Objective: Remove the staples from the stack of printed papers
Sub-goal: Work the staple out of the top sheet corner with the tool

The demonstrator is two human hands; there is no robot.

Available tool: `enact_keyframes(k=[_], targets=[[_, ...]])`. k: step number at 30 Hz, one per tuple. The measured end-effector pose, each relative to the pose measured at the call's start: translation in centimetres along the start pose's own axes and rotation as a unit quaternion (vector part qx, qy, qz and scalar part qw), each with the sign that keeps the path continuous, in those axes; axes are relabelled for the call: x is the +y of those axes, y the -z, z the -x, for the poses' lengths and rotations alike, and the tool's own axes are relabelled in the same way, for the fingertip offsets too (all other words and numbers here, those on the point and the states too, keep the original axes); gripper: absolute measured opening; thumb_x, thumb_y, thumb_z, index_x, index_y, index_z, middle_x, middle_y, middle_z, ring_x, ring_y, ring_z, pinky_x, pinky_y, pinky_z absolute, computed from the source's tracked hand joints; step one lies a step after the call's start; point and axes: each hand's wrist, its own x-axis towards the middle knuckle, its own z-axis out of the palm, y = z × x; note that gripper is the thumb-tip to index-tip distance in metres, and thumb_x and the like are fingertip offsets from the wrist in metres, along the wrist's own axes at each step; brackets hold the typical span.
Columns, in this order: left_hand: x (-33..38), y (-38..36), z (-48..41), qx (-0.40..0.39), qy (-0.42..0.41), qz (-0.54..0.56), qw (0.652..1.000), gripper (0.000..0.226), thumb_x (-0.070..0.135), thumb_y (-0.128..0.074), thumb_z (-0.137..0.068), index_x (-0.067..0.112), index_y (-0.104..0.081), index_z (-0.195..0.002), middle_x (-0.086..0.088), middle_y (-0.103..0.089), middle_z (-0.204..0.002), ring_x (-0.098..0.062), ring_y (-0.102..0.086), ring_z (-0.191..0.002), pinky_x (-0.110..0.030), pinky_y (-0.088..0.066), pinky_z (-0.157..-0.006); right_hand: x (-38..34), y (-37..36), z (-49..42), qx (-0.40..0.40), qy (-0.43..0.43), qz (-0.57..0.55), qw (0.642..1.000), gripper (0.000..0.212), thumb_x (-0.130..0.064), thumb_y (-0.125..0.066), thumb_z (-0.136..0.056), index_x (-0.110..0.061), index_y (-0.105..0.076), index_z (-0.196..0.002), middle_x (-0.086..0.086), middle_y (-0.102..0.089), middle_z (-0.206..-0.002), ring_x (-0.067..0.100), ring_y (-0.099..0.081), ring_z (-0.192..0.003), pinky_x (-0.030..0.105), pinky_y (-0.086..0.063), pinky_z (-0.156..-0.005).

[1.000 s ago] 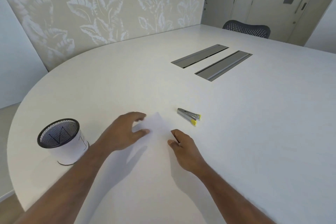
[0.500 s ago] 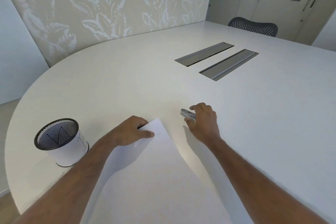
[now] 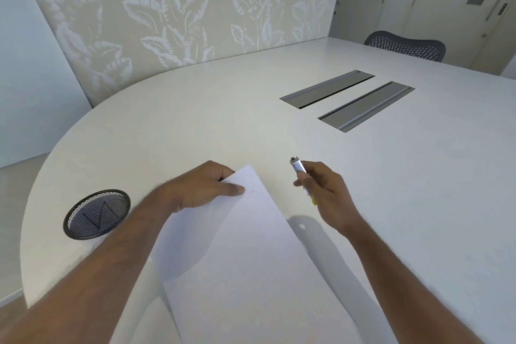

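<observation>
Right hand (image 3: 324,190) gripping staple remover (image 3: 300,173), seemingly clear of papers (image 3: 251,246)

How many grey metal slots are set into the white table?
2: the farther grey metal slot and the nearer grey metal slot, side by side beyond the hands in the white table.

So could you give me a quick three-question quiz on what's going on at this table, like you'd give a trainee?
1. True or false: the right hand holds the small silver and yellow staple remover above the round white table.
2. Which hand pins the far corner of the white stapled paper stack?
3. The black wire-mesh cup stands: A) left of the papers, B) right of them, C) on them.

Key: 1. True. 2. The left hand; its fingers lie beside the small staple marks. 3. A.
</observation>
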Motion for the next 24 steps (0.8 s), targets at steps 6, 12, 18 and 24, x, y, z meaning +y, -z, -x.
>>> enact_keyframes(k=[6,12,18,24], targets=[[2.7,1.3,1.4,-0.007,-0.027,0.02,0.999,0.022,0.026,-0.069,-0.091,0.008,-0.076,-0.1,-0.016,-0.077,-0.102,-0.04,-0.073,-0.095,-0.045,-0.056,-0.085,-4.6,-0.2,4.7,-0.045,-0.002,-0.242,0.969,0.028,-0.033,-0.054,-0.093,-0.01,-0.071,-0.094,0.008,-0.067,-0.079,0.024,-0.06,-0.066,0.03,-0.05,-0.061],[4.2,1.4,2.4,-0.062,-0.034,0.03,0.997,0.026,0.033,-0.07,-0.083,0.014,-0.078,-0.099,-0.013,-0.078,-0.101,-0.028,-0.075,-0.087,-0.039,-0.057,-0.082,-5.1,-2.1,7.0,-0.006,0.055,-0.069,0.996,0.009,-0.027,-0.068,-0.087,-0.029,-0.068,-0.095,-0.002,-0.068,-0.073,0.017,-0.06,-0.06,0.027,-0.049,-0.056],[4.5,1.3,2.9,-0.063,-0.036,0.056,0.996,0.019,0.026,-0.068,-0.088,0.011,-0.078,-0.095,-0.012,-0.078,-0.097,-0.025,-0.073,-0.079,-0.035,-0.057,-0.077,-5.2,-3.2,7.6,0.101,0.187,0.135,0.968,0.006,-0.021,-0.071,-0.084,-0.022,-0.07,-0.089,-0.013,-0.063,-0.08,0.008,-0.058,-0.072,0.015,-0.043,-0.059],[4.8,1.0,3.3,-0.068,-0.033,0.082,0.994,0.02,0.019,-0.064,-0.094,0.006,-0.076,-0.101,-0.016,-0.077,-0.103,-0.03,-0.071,-0.087,-0.034,-0.058,-0.077,-5.5,-3.8,7.9,0.147,0.205,0.143,0.957,0.01,-0.018,-0.073,-0.083,-0.019,-0.073,-0.093,-0.007,-0.06,-0.079,0.01,-0.055,-0.066,0.017,-0.042,-0.056]])
